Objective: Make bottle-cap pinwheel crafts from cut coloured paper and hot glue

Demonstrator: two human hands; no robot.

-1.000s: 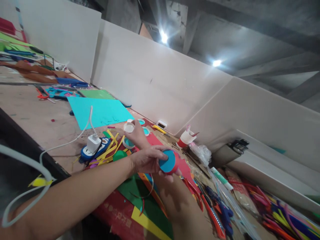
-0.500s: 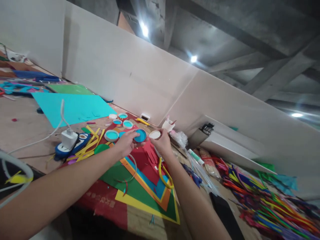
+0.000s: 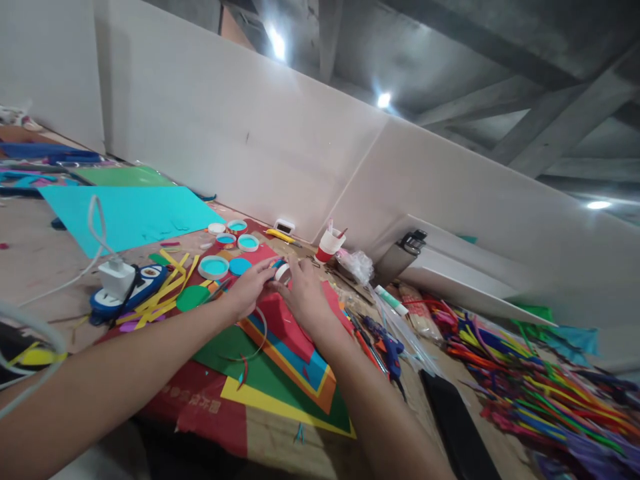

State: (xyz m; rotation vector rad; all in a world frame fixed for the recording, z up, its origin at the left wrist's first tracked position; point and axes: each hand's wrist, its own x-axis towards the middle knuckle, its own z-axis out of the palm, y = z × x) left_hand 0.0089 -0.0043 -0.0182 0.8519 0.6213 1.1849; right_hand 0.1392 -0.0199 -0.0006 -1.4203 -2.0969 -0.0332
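My left hand [image 3: 249, 288] and my right hand [image 3: 303, 294] meet over stacked coloured paper sheets [image 3: 280, 373]. Between their fingertips sits a small white lid [image 3: 283, 271] with a bit of blue paper at its edge. Both hands pinch it together. Just to the left lie a white lid filled with blue paper [image 3: 213, 267] and a loose blue paper disc [image 3: 241, 266]. Further back stand three more blue-filled lids [image 3: 237, 235].
A power strip with a white charger [image 3: 120, 283] and yellow paper strips lie at left, a large cyan sheet [image 3: 125, 213] behind. A red paper cup [image 3: 330, 245], blue glue gun [image 3: 385, 343], dark phone [image 3: 457, 427] and a heap of pipe cleaners [image 3: 530, 393] are at right.
My hands have come together: the blue disc and the white lid, held apart before, now meet between my fingertips, lower and nearer the paper stack. The view has shifted slightly right.
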